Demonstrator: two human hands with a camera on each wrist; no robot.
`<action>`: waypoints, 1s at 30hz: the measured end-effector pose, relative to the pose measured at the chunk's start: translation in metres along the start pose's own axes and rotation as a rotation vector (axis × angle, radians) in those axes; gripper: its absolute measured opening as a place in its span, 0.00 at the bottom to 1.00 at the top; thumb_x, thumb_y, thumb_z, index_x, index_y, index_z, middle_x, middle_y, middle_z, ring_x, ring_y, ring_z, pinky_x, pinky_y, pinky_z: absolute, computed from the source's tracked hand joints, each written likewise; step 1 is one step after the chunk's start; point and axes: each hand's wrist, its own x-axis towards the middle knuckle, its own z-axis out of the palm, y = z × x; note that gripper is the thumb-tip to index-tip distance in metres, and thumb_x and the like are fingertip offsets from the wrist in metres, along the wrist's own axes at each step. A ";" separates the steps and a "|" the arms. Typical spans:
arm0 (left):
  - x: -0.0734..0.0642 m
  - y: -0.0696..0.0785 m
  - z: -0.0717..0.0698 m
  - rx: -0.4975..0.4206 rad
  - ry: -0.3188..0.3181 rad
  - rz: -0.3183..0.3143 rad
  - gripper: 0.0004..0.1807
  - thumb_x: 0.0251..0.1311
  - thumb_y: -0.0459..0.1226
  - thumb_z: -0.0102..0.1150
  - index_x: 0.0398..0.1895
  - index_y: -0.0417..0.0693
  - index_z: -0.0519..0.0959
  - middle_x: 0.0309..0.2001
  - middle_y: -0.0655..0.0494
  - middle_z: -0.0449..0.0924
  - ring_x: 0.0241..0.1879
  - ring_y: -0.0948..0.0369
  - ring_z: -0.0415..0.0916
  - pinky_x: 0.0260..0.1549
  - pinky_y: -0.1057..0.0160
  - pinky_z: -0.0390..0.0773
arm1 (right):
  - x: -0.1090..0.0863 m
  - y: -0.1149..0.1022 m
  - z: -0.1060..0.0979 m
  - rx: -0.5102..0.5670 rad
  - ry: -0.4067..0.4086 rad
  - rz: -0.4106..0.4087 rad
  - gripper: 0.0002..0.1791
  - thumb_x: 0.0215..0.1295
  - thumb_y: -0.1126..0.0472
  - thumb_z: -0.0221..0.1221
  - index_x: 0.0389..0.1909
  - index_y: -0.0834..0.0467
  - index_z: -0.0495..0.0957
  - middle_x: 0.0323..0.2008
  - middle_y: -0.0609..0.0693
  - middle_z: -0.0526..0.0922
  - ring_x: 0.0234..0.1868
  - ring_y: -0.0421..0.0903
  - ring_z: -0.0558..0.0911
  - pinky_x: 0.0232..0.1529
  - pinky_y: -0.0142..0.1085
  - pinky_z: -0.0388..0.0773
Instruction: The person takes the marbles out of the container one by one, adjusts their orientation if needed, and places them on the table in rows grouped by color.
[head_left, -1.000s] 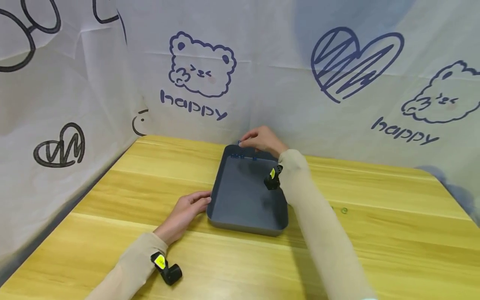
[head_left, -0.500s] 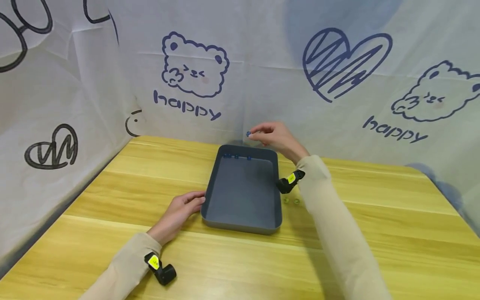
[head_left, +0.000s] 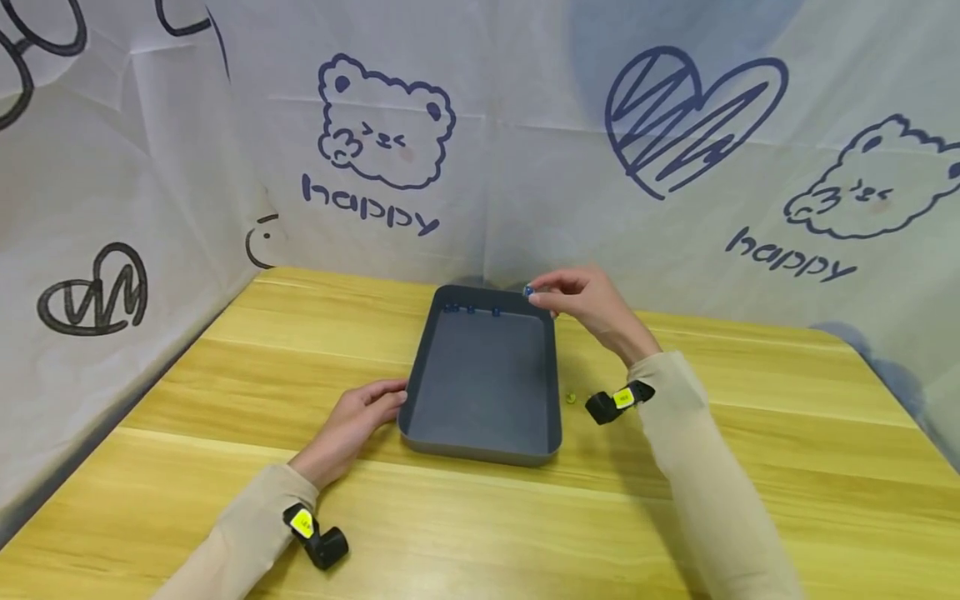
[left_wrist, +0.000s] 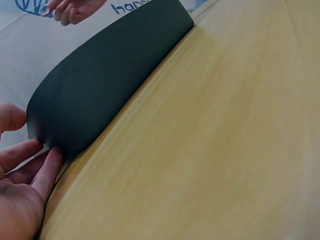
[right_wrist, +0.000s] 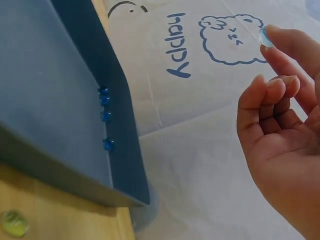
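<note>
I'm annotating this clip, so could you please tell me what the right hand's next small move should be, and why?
Probably the right hand should lower its pinched blue bead into the tray, at the far wall: four blue beads lie along it, and the left hand touches the tray's side.

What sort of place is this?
Looks like an indoor tabletop recording booth, though that's a guess: a wood-grain table, creased pale hangings with printed doodles along its back and left side, and a small black camera worn on each wrist.
</note>
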 end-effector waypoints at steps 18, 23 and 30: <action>0.000 0.000 0.001 0.016 -0.017 -0.011 0.26 0.72 0.38 0.49 0.67 0.30 0.65 0.65 0.35 0.64 0.61 0.46 0.68 0.61 0.57 0.69 | -0.057 0.021 -0.015 0.049 0.085 0.003 0.10 0.64 0.64 0.63 0.42 0.66 0.81 0.23 0.49 0.73 0.27 0.45 0.70 0.30 0.34 0.69; 0.001 -0.002 0.001 0.013 -0.018 -0.013 0.26 0.72 0.38 0.49 0.66 0.30 0.65 0.64 0.35 0.66 0.60 0.47 0.69 0.60 0.60 0.70 | -0.067 0.024 -0.019 0.072 0.093 0.008 0.08 0.64 0.64 0.63 0.41 0.63 0.82 0.24 0.49 0.74 0.27 0.45 0.71 0.30 0.33 0.69; 0.002 -0.001 0.001 0.009 -0.019 -0.007 0.25 0.72 0.38 0.49 0.66 0.29 0.66 0.64 0.35 0.66 0.60 0.49 0.70 0.56 0.66 0.73 | -0.075 0.027 -0.023 0.070 0.101 -0.007 0.07 0.64 0.64 0.63 0.41 0.60 0.84 0.33 0.50 0.79 0.30 0.45 0.76 0.34 0.31 0.78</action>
